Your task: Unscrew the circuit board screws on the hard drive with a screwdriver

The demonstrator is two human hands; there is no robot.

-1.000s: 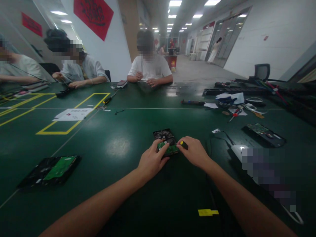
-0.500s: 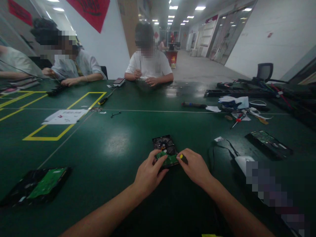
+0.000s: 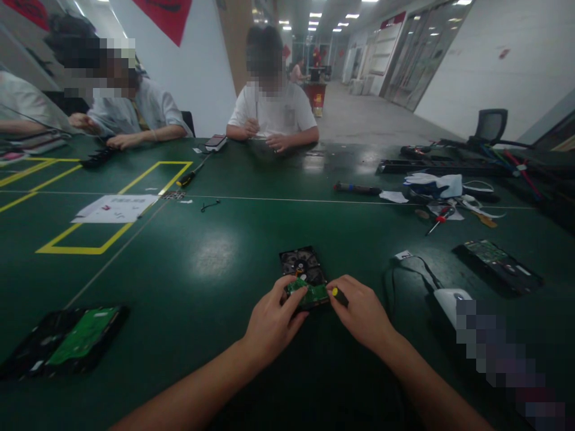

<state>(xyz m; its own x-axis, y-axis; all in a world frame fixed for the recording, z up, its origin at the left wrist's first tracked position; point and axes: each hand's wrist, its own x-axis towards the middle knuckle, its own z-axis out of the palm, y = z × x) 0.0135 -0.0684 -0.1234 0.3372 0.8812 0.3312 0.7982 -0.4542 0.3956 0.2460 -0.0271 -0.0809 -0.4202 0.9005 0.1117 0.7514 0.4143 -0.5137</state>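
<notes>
A black hard drive (image 3: 302,267) with a green circuit board (image 3: 309,293) lies on the dark green table (image 3: 215,263) just in front of me. My left hand (image 3: 272,320) rests on its near left corner, fingers curled and pressing the board. My right hand (image 3: 362,311) is closed round a small screwdriver with a yellow-capped black handle (image 3: 336,294), held at the drive's right edge. The screwdriver's tip is hidden by the hand.
Another hard drive (image 3: 67,341) lies at the near left, and a third one (image 3: 496,263) at the right. A white device with a black cable (image 3: 449,296) sits right of my hands. Tools, a white cloth (image 3: 433,182), papers (image 3: 114,208) and people seated across fill the far side.
The view has tilted slightly, so the drive and hands sit lower in the picture. Both hands stay on the drive; the right hand has shifted a little with the screwdriver.
</notes>
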